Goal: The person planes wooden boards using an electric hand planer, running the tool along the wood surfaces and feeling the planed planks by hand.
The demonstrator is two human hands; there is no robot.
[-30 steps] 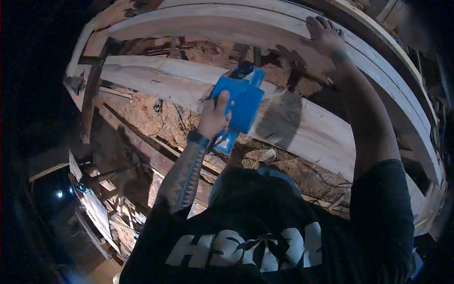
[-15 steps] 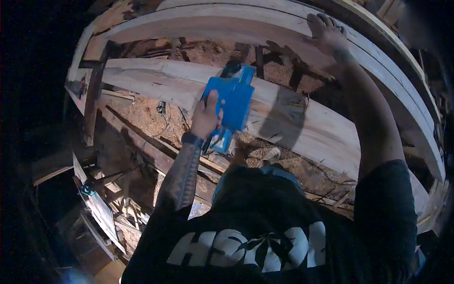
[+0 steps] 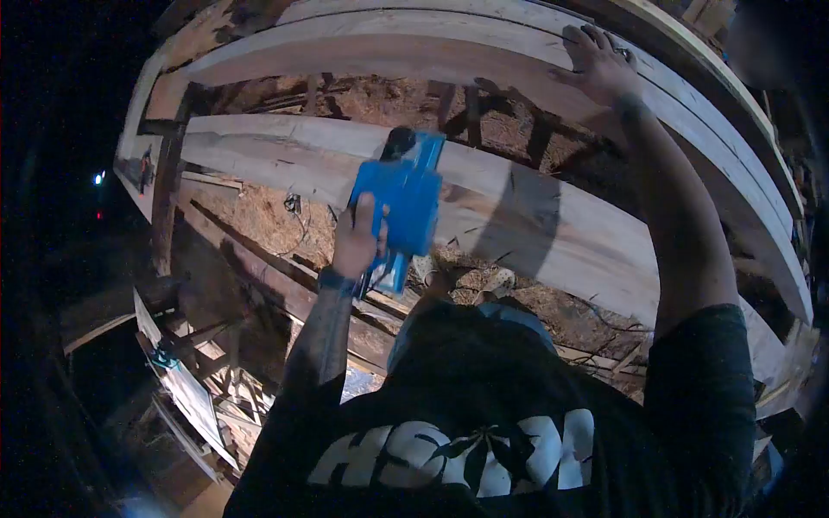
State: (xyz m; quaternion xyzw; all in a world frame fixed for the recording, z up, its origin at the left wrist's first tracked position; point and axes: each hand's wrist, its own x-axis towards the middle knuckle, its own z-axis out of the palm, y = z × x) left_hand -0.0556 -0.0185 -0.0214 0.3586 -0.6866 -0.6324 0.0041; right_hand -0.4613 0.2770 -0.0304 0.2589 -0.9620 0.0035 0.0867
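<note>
The left hand is closed around the near side of a blue power planer, which is over the wide pale plank; whether it touches the wood cannot be told. Up and to the right, the right hand lies open, fingers slightly spread, on the curved timber, while below the left hand's plank are wood shavings and a thin cord.
</note>
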